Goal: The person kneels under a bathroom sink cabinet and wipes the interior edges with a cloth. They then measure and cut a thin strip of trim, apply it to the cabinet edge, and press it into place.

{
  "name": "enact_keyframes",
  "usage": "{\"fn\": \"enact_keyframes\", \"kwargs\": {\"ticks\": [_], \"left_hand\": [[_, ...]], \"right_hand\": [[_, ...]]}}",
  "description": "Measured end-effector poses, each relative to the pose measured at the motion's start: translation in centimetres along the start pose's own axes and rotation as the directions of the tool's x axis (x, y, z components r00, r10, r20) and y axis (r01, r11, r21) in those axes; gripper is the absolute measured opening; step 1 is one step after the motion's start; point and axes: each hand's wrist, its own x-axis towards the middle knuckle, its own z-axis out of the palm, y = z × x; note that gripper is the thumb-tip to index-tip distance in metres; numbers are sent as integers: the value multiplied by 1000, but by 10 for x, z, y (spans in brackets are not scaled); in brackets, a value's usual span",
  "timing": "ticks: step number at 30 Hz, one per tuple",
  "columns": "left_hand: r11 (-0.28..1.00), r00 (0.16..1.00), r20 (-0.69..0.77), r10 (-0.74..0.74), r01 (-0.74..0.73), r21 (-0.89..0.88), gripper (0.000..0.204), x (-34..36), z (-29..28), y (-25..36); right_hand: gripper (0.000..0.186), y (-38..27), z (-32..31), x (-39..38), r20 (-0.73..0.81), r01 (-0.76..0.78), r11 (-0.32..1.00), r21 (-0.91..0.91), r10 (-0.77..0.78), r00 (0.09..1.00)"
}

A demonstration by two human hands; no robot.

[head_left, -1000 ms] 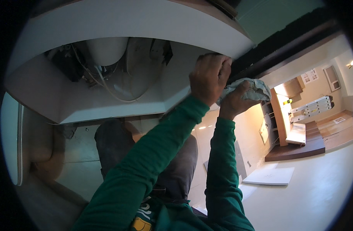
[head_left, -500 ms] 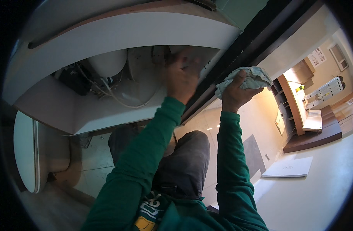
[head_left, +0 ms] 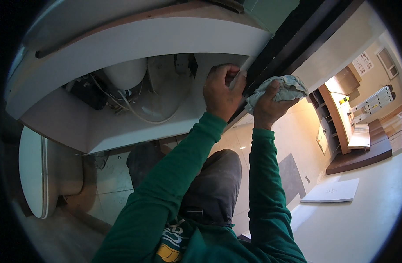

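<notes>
"Grasping anything, the right hand (head_left: 269, 107)?"
"Yes, a crumpled pale cloth (head_left: 292, 87), beside the dark frame (head_left: 285, 51)."
"And the left hand (head_left: 223, 94)?"
"Fingers curled, near the right end of the white cabinet (head_left: 166, 37); whether they pinch something, I cannot tell."
"Farther off?"
"A metal ladder (head_left: 373, 105)."

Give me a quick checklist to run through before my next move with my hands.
1. Cloth secure: ok, the crumpled pale cloth is gripped in the right hand.
2. Both hands free: not ok, the right one is occupied.
3. Left hand empty: cannot tell, its curled fingers hide what may be between them.
4. Left hand clear of the dark frame: cannot tell, they are close together in this view.
5. White hose clear of the right hand: ok, it loops inside the white cabinet.
</notes>
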Motion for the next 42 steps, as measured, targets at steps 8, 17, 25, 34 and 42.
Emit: {"fn": "enact_keyframes", "kwargs": {"ticks": [8,17,25,34,42], "left_hand": [[998,999,31,-8,9,-60,28,20,16,8],[998,998,70,5,0,-61,27,7,12,-8],[963,968,77,240,-247,104,16,3,-2,-11],[939,937,81,-340,334,79,31,-3,-94,-97],[976,876,462,143,-203,83,46,-40,-87,43]], "right_hand": [[93,-2,-1,-1,15,-20,1000,17,20,1000],[89,-7,-6,-2,53,-54,998,-34,56,997],[73,-16,-41,16,328,65,977,-205,6,945],[66,-56,-82,-34,344,-242,969,-41,241,908],[46,-62,-83,-71,604,-228,973,-28,198,772]]}}
